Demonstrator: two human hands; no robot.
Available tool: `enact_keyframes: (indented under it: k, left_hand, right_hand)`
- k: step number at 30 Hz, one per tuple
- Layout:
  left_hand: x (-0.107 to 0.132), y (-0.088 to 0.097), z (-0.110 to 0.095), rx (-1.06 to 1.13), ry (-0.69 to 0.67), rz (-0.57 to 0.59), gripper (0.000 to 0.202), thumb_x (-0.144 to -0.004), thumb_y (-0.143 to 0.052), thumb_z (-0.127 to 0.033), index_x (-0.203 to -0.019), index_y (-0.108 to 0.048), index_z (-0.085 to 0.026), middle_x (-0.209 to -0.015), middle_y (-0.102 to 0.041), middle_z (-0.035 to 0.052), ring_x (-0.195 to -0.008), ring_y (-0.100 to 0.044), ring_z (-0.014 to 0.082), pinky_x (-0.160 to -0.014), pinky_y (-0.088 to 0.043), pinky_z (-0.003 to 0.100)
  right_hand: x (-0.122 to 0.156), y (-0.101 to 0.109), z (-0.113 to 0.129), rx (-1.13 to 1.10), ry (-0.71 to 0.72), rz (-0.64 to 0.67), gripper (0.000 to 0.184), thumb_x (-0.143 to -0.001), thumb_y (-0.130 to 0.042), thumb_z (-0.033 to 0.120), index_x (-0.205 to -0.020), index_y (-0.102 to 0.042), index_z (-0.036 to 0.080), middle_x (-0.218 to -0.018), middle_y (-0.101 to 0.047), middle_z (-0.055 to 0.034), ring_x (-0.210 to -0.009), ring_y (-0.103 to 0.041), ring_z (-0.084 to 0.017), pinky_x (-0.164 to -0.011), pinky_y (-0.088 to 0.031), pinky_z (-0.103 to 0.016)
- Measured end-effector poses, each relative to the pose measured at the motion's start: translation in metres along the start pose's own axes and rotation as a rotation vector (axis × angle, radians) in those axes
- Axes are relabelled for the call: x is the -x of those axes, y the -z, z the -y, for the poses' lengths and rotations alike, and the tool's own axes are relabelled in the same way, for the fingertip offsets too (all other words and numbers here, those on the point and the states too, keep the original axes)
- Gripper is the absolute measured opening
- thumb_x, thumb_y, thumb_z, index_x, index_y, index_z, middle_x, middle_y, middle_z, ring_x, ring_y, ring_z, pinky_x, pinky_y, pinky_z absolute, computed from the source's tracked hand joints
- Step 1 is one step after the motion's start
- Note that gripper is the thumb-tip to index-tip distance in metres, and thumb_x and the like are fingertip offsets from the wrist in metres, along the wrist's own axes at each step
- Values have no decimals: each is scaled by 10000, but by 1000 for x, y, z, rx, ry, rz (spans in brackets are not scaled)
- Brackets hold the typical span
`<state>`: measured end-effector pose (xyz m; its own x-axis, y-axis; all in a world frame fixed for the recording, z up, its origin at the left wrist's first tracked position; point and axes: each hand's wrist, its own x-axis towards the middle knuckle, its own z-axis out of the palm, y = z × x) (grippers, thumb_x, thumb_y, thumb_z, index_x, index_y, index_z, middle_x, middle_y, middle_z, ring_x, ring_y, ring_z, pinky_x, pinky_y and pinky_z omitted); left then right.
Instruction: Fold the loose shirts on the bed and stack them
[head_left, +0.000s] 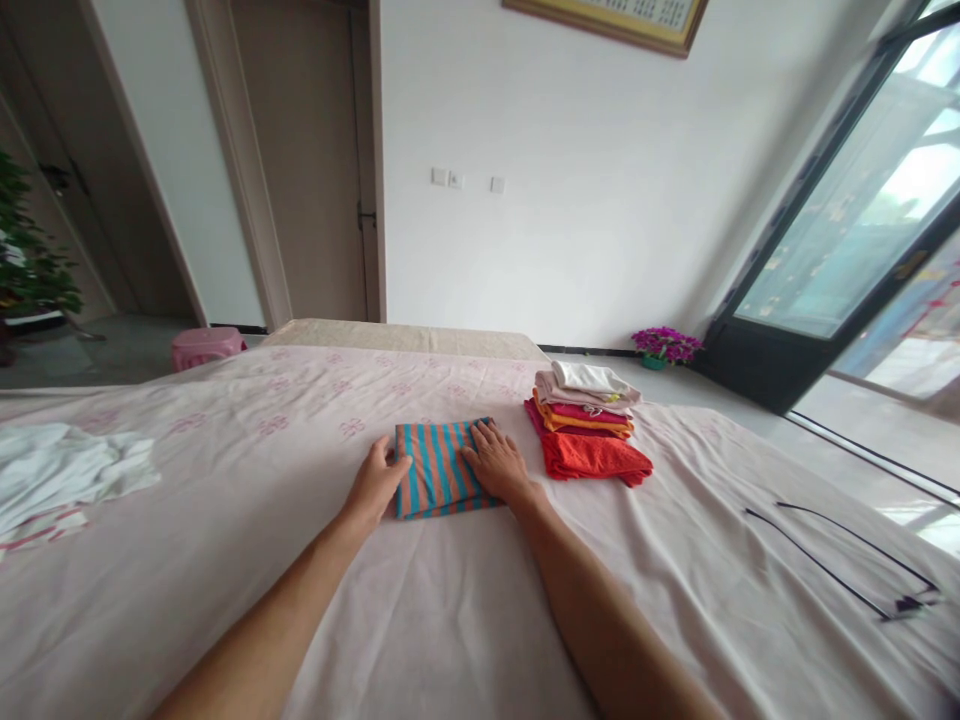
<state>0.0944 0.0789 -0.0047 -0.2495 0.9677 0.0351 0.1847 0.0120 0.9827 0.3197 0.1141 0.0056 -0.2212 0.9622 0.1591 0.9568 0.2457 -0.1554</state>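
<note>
- A folded cloth with teal and orange stripes [439, 470] lies flat on a pale pink bedsheet with a faint flower print [225, 560], near the middle of the bed.
- The left hand [375, 485] rests at the cloth's left edge, thumb on the fabric, fingers loosely curled, not clamped.
- The right hand [499, 462] lies palm down on the cloth's right edge, fingers spread flat, gripping nothing.
- Just right of the striped cloth stands a stack of folded garments in red, orange, pink and white [589, 420], apart from the hand.
- A crumpled white cloth [67, 465] lies well apart at the left.
- A thin black cord [840, 570] lies on the sheet at the right.
- A pot of purple flowers [666, 346] stands on the floor by the wall.
</note>
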Motion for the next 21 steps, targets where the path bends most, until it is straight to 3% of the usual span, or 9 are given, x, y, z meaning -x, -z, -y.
enact_keyframes:
  k: [3, 7, 11, 14, 18, 21]
  left_hand:
    - [5, -1, -12, 162, 182, 52, 663, -755, -728, -295, -1343, -464, -140, -1302, -632, 186, -1181, -626, 278, -931, -529, 373]
    - [13, -5, -22, 350, 258, 208, 444, -626, -798, -271, -1012, -639, -120, -956, -760, 134, -889, -726, 268, -776, -574, 351]
    - [16, -9, -25, 415, 291, 187, 314, -556, -764, -264, -826, -649, -152, -736, -750, 74, -706, -720, 251, -608, -557, 319]
    - [13, -7, -27, 418, 267, 153, 267, -555, -709, -275, -785, -638, -161, -661, -726, 37, -631, -702, 227, -546, -523, 284]
    - [4, 4, -28, 415, 226, 130, 264, -556, -666, -264, -800, -641, -164, -611, -697, -6, -579, -678, 198, -518, -490, 252]
    - [2, 11, -32, 389, 214, 119, 274, -571, -671, -261, -825, -648, -158, -596, -681, -14, -549, -657, 185, -485, -462, 238]
  right_hand:
    - [-2, -2, -4, -17, -10, 4, 593, -1015, -291, 508, -1529, -332, 215, -1594, -320, -61, -1487, -207, -232, -1179, -199, -460]
    - [-3, 0, -4, -25, -30, -2, 569, -1016, -304, 480, -1516, -352, 214, -1583, -344, -61, -1481, -224, -240, -1171, -210, -492]
    - [1, 12, 6, -4, -25, -132, 497, -1021, -320, 409, -1457, -446, 205, -1529, -433, -78, -1459, -275, -234, -1188, -168, -487]
    - [7, 18, 20, -3, 124, -209, 486, -1026, -326, 374, -1462, -445, 193, -1539, -419, -79, -1466, -262, -223, -1209, -115, -441]
    - [14, 12, 38, -54, 394, -71, 520, -1017, -381, 425, -1482, -417, 195, -1547, -404, -88, -1450, -299, -234, -1191, -187, -435]
    - [16, 9, 44, -155, 460, -52, 449, -1004, -425, 393, -1398, -514, 196, -1468, -502, -104, -1396, -383, -238, -1156, -249, -440]
